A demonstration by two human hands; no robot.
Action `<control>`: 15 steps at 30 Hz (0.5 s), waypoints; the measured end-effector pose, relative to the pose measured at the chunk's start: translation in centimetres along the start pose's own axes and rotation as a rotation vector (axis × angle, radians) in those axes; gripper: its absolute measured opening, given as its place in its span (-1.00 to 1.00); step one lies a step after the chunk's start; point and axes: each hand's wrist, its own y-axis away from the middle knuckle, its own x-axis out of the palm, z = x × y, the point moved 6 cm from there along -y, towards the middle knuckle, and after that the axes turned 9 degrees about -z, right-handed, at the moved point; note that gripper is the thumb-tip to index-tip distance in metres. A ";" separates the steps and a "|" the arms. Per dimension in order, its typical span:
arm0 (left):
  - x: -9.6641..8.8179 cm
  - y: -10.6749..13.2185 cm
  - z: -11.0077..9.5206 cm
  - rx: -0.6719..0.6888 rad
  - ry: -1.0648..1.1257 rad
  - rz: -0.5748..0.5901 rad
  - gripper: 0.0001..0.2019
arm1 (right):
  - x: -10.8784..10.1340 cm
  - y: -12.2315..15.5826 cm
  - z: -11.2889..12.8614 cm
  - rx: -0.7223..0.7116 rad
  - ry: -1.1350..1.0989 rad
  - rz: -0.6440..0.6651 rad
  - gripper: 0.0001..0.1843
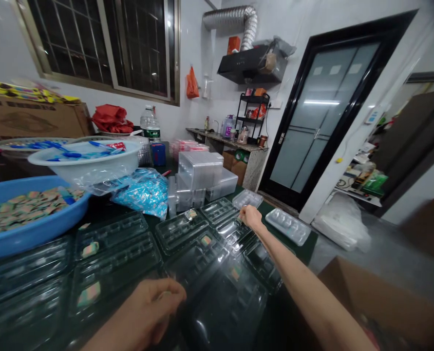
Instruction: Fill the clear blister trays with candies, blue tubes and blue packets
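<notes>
Left hand point(158, 307) hung curled above clear plastic compartment trays point(125, 258) | right hand point(251, 217) reached over farther trays | small pastel-striped pieces point(89, 294) lay in some | round blue plastic basin point(41, 236) held many pieces | dark green table point(306, 251) lay beneath

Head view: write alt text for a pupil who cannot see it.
A person's right hand is outstretched over clear plastic trays on a dark green table; the left hand is nearer the camera. Several trays hold small striped pieces; more lie in a blue basin.

White walls point(193, 44), dark barred window point(103, 48), black-framed door point(319, 114)
</notes>
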 end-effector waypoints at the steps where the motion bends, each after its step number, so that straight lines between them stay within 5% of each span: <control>1: 0.1 0.0 0.2 -0.009 0.002 0.004 -0.62 | 0.0 0.1 0.1 -0.001 0.020 -0.002 -0.79; 15: 0.0 -0.1 2.0 -0.092 0.081 0.032 -0.61 | -0.2 -0.5 -1.0 -0.125 -0.011 0.049 -0.75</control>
